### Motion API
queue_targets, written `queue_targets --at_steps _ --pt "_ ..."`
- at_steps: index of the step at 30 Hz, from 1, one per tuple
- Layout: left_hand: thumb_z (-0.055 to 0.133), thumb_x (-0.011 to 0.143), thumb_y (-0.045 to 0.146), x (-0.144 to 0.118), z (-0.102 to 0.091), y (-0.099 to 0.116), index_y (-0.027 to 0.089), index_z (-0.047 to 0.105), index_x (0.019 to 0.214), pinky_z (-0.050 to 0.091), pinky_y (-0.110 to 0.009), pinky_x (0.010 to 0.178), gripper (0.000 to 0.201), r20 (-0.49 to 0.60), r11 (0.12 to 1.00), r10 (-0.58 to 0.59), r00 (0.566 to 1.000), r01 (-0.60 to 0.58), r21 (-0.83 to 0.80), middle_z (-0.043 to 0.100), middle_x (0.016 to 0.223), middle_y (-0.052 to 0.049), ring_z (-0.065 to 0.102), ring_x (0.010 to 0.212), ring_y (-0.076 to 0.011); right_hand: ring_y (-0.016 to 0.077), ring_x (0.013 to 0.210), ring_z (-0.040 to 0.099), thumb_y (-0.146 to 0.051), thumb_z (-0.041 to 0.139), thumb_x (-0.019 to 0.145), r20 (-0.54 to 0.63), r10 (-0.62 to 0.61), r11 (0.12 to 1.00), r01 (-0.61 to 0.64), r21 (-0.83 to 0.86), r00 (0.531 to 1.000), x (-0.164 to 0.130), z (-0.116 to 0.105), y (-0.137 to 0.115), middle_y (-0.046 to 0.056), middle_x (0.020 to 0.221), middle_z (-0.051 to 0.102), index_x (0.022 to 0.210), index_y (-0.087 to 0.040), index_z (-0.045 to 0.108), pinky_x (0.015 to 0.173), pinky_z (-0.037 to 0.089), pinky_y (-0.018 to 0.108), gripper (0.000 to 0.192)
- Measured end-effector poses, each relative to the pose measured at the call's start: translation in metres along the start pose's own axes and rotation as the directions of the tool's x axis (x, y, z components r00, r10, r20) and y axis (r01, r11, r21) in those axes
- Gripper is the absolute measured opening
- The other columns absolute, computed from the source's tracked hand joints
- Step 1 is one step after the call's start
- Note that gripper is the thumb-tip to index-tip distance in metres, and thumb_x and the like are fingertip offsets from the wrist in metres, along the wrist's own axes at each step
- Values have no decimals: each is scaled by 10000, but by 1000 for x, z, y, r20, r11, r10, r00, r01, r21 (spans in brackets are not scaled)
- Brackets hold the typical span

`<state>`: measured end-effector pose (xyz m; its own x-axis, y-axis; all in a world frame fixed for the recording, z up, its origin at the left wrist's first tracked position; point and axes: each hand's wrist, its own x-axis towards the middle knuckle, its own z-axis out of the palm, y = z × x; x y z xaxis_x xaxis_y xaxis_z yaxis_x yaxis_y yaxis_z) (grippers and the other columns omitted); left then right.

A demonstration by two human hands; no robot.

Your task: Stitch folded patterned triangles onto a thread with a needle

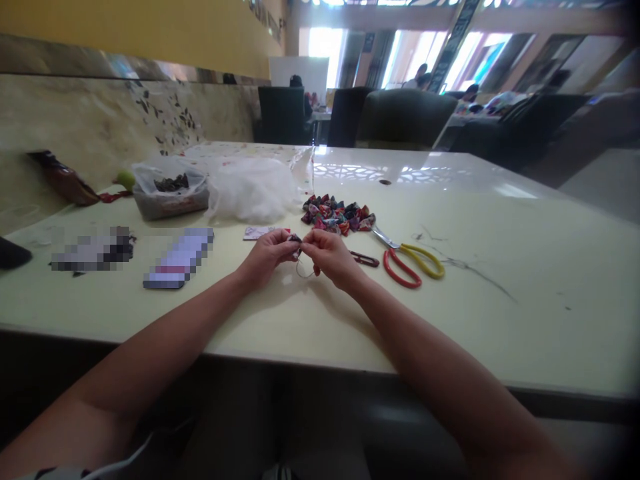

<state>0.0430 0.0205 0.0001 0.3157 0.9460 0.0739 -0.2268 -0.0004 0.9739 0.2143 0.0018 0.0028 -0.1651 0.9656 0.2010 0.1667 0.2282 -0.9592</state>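
My left hand (270, 255) pinches a small dark patterned fabric piece (295, 239) between thumb and fingers, just above the table. Close against it, my right hand (327, 255) is closed in a pinch at the piece's right edge; what lies between its fingertips is too small to make out. A thin dark thread (303, 274) hangs in a loop below the two hands. Just behind them lies a heap of small stuffed fabric pieces (337, 215) in mixed colours. To the right are scissors (407, 260) with one red and one yellow handle, partly open.
A brown thread cutter or clip (366, 259) lies beside my right hand, and a flat card (259, 233) behind my left. Leftward are a phone (180, 259), white stuffing (255, 187) and a plastic tub (170, 200). Loose threads (475, 270) lie right. Several people sit in the background.
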Motion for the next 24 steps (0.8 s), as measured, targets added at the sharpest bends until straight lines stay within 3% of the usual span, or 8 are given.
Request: queue_targets --at_steps 8,12,17,22,24 --pt "797 706 217 0 3 -4 203 496 637 454 -222 533 309 -96 953 203 974 -175 246 576 560 46 564 509 -92 122 605 469 -167 563 825 -55 -193 938 168 -305 980 -7 12 -8 -32 627 564 673 -226 484 612 342 265 181" --pt "801 745 258 -1 4 -6 211 497 663 415 -224 497 319 -129 939 263 956 -223 262 567 550 49 542 478 -91 131 617 474 -194 563 844 -85 -190 945 159 -286 978 -8 12 -10 -30 639 549 692 -234 466 618 339 268 185" --pt "862 720 402 -1 3 -4 180 634 804 482 -244 574 329 -42 981 165 985 -160 106 625 649 29 564 552 -98 134 616 453 -244 567 862 -125 -170 970 144 -194 978 -4 6 -7 -32 646 502 726 -242 470 585 347 263 167" --pt "888 686 403 -2 4 0 159 663 758 541 -260 641 341 33 988 105 994 -108 112 632 729 8 569 638 -104 141 617 445 -263 573 861 -162 -162 979 137 -152 973 -2 1 -4 -26 650 498 739 -246 482 573 350 268 153" --pt "878 673 354 -2 5 0 158 657 736 534 -254 615 302 16 983 112 994 -113 144 626 707 8 564 624 -104 137 605 442 -262 567 867 -156 -151 982 129 -138 976 -4 3 -6 -30 646 500 747 -244 484 574 348 270 147"
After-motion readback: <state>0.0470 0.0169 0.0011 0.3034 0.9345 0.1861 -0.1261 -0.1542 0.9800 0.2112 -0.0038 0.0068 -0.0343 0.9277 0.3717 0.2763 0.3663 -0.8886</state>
